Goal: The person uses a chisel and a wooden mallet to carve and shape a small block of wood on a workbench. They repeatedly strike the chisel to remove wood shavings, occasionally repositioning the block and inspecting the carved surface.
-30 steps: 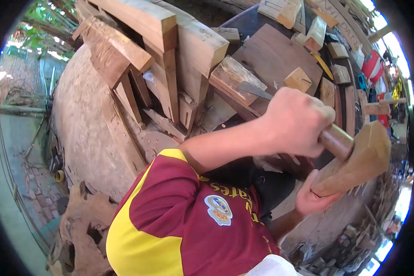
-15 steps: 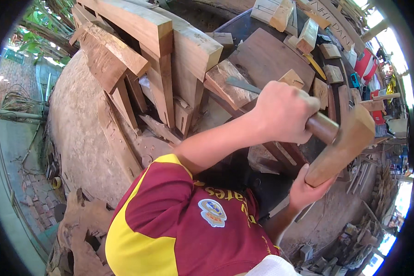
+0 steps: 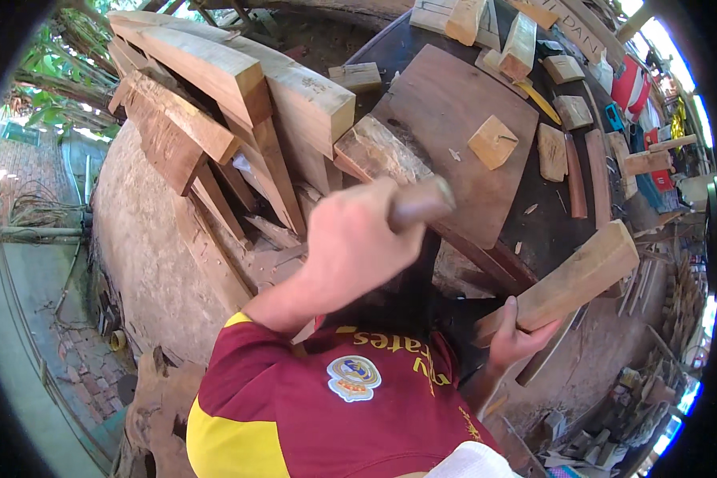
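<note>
My left hand (image 3: 358, 243), a little blurred, is closed round the round wooden handle (image 3: 422, 201) of a chisel, above the near end of a rough wood block (image 3: 378, 151). Its narrow metal blade is now hidden by the hand. On the right, my right hand (image 3: 522, 338) grips a long squared piece of wood (image 3: 570, 275), thumb on one side and fingers on the other. The chisel and this wood are apart. Beyond them, a flat brown board (image 3: 458, 103) lies on the dark worktop, with a small square wood block (image 3: 493, 143) on it.
Thick timbers (image 3: 295, 84) lean in a stack at the left. Several wood offcuts, a yellow-handled tool (image 3: 540, 103) and a blue tool (image 3: 613, 117) lie on the worktop at the far right. A gnarled wood piece (image 3: 155, 406) stands at lower left; scraps (image 3: 597, 446) heap at lower right.
My left hand has swung left and nearer with the chisel, away from the wood piece. The piece in my right hand has dropped slightly and turned flatter. The view has shifted a little.
</note>
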`<state>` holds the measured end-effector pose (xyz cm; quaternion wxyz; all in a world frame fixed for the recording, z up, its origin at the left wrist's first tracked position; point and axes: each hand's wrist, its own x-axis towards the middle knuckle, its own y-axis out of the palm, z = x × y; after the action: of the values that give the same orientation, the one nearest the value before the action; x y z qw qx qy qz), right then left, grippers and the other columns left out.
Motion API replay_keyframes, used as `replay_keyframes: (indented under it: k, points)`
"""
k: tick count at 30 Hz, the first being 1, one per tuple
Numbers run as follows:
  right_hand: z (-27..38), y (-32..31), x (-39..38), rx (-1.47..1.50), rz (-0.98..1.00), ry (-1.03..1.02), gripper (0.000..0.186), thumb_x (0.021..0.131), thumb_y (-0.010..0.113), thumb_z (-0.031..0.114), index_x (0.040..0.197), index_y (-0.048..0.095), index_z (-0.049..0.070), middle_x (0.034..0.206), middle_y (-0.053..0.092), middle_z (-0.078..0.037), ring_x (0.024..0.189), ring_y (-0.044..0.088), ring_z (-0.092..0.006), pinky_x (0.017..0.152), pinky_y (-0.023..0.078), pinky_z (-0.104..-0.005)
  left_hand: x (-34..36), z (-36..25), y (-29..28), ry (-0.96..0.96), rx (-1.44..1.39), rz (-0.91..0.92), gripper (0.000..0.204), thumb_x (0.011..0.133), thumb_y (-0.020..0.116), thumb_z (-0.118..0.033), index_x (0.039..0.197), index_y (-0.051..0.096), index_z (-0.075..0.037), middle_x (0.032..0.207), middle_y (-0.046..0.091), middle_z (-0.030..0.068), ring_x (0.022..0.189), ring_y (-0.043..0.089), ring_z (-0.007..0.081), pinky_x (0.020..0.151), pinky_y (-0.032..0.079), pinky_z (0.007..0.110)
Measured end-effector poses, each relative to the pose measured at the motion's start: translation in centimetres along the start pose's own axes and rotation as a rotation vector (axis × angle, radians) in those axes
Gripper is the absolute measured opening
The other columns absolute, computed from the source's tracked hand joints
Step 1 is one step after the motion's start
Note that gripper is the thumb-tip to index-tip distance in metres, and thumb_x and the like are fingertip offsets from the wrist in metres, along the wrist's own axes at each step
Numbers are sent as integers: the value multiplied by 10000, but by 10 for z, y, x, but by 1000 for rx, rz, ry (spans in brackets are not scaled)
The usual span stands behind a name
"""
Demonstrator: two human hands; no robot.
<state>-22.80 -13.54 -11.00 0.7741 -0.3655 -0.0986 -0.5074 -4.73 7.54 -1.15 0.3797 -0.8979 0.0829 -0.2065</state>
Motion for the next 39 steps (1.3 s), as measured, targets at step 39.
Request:
replay_keyframes:
  k: [39]
  points:
    - [-22,19,-26,64,119,-30,717,753,794,78,1336,414,-97,1260,528,-239,1165,535,-338,983,421,-414,12,43,18,176,32,-221,358,640,775,-28,981,667,-17,1064,642,136,935,660,263,820,527,333]
